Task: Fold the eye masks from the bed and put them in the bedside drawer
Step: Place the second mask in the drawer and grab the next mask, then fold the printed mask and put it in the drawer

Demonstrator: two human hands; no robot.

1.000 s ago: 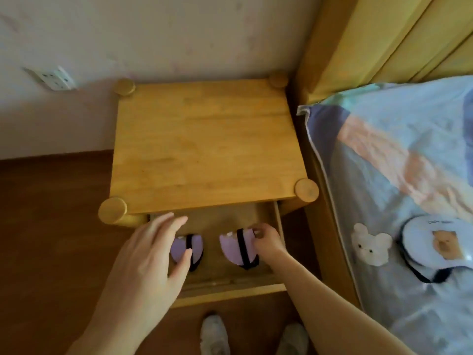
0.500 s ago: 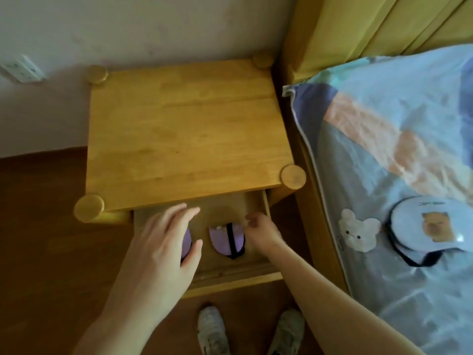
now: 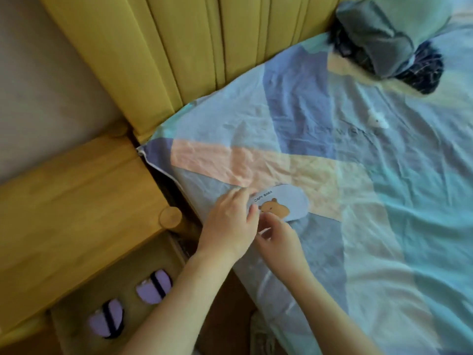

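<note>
A light blue eye mask (image 3: 289,201) with a brown capybara print lies on the bed sheet (image 3: 371,239) near the bed's left edge. My left hand (image 3: 229,222) covers the mask's left end, fingers curled on it. My right hand (image 3: 280,239) pinches the mask's near edge just below the print. Two folded purple eye masks with black straps, one (image 3: 153,290) to the right and one (image 3: 106,317) to the left, lie side by side in the open bedside drawer (image 3: 125,272) at the lower left.
The wooden nightstand top (image 3: 76,201) is left of the bed, against a yellow padded headboard (image 3: 179,47). A dark grey bundle of cloth (image 3: 378,37) lies at the bed's head. A shoe (image 3: 261,336) is on the floor below.
Both hands left the drawer and moved right onto the blue mask on the bed. The view swung from the nightstand toward the bed. The purple masks stay in the drawer.
</note>
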